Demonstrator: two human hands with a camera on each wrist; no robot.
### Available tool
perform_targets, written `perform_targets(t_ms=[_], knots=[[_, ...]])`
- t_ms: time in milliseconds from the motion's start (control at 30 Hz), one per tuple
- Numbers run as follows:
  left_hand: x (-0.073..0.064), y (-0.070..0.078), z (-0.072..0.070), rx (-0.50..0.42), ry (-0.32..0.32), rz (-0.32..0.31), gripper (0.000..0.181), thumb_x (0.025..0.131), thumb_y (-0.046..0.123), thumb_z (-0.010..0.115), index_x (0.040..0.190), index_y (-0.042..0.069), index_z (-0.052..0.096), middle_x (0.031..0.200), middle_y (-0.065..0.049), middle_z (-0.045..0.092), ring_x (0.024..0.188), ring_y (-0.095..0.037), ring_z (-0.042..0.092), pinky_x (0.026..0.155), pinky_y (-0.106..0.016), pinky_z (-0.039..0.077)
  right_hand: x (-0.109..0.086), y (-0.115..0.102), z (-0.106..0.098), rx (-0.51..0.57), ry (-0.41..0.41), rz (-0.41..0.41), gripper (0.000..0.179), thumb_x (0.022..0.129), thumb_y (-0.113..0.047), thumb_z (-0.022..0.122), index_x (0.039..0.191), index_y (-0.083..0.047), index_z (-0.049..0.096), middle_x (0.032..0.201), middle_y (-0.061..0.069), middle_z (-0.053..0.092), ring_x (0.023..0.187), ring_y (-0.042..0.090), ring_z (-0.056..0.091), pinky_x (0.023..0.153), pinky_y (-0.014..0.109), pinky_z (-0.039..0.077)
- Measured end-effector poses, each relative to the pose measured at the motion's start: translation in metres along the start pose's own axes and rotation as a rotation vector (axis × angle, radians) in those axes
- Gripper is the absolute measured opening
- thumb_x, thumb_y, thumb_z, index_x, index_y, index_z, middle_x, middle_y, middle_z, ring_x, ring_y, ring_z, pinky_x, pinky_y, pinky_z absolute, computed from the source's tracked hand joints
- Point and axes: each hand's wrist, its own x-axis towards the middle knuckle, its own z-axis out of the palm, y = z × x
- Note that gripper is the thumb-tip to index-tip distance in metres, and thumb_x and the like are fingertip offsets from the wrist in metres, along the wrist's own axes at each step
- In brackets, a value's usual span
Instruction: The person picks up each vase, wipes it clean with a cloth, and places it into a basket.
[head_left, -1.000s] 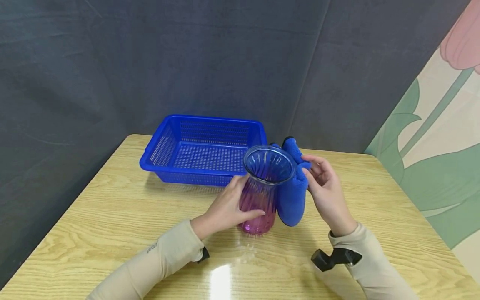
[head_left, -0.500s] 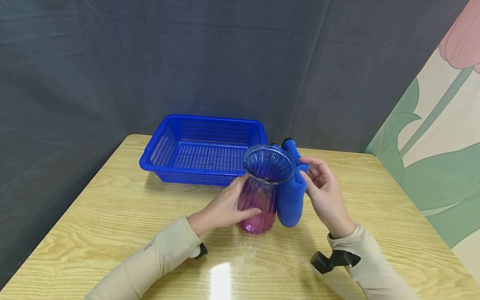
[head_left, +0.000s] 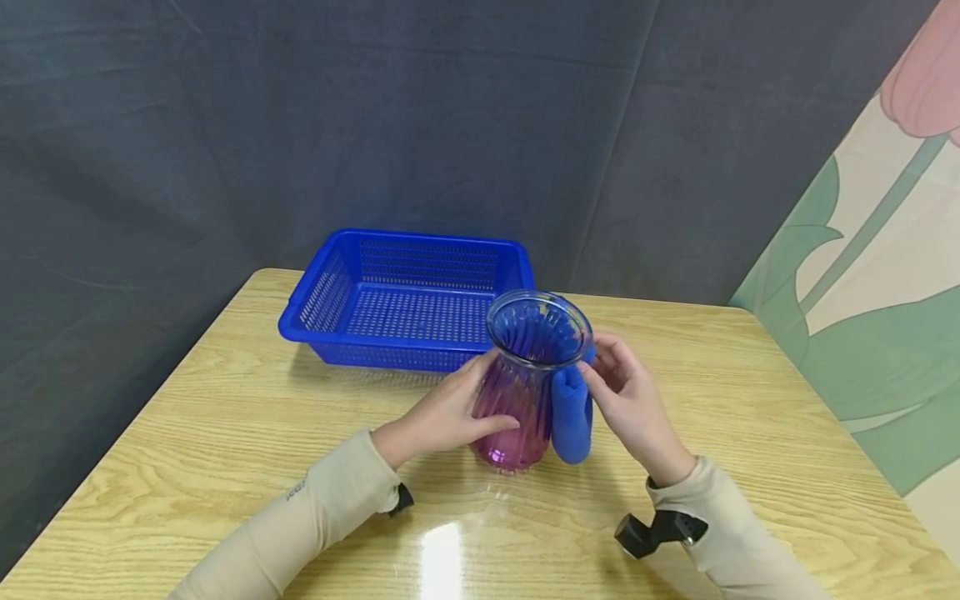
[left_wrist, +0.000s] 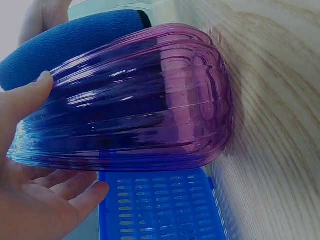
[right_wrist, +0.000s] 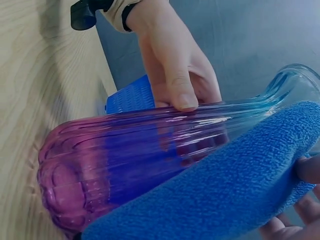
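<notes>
A ribbed glass vase [head_left: 534, 392], blue at its flared rim and pink toward its base, stands upright on the table in the head view. My left hand [head_left: 448, 418] grips it from the left, thumb on the near side and fingers around the back. Against its right side hangs a folded blue terry cloth [head_left: 572, 425] with dark edging, seen larger in the right wrist view [right_wrist: 215, 185]. My right hand [head_left: 628, 402] pinches this cloth near its upper part, just under the vase's rim. The glass partly hides the right fingertips.
Behind the vase and to its left sits a blue plastic basket [head_left: 405, 350] with perforated walls. The wooden table [head_left: 225, 417] ends at a dark curtain [head_left: 450, 117]. A flower-patterned panel [head_left: 885, 333] borders the right side.
My right hand has moved left and slightly down, bringing the cloth closer to the vase and partly behind its rim. The left hand and vase have barely shifted.
</notes>
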Motion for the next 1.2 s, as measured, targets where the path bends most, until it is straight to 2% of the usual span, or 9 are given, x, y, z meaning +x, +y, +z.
perform_targets(t_ms=[133,500,833,1200], knots=[[0.0,0.0,0.0,0.0,-0.001,-0.006,0.091,0.079,0.034,0.074,0.149,0.013,0.02,0.149,-0.015,0.035,0.134,-0.032,0.04,0.109,-0.05,0.037,-0.001,0.003,0.0,-0.027,-0.03,0.002,0.028,0.094,-0.002,0.051,0.121,0.005,0.047,0.106,-0.026,0.061,0.095,-0.005,0.059,0.08,0.01,0.05],[0.001,0.0,0.001,0.011,0.01,-0.014,0.092,0.078,0.035,0.074,0.149,0.012,0.019,0.15,-0.015,0.034,0.134,-0.032,0.039,0.109,-0.049,0.037,-0.002,0.016,0.003,-0.037,-0.036,0.006,0.027,0.091,0.004,0.051,0.118,0.008,0.047,0.103,-0.031,0.059,0.093,-0.009,0.058,0.079,0.008,0.049],[-0.001,0.0,0.002,0.01,0.014,-0.03,0.092,0.078,0.035,0.074,0.149,0.01,0.02,0.15,-0.015,0.033,0.135,-0.032,0.038,0.111,-0.049,0.035,-0.006,0.022,0.006,-0.055,-0.029,0.015,0.023,0.091,0.006,0.051,0.114,0.008,0.049,0.101,-0.031,0.059,0.088,-0.008,0.058,0.071,0.01,0.048],[-0.001,0.002,0.001,0.007,0.026,-0.031,0.092,0.077,0.035,0.076,0.148,0.01,0.023,0.149,-0.014,0.036,0.134,-0.031,0.04,0.111,-0.047,0.036,-0.007,0.02,0.007,-0.067,0.031,0.049,0.023,0.092,0.003,0.05,0.115,0.004,0.051,0.099,-0.031,0.059,0.084,-0.007,0.057,0.065,0.012,0.047]])
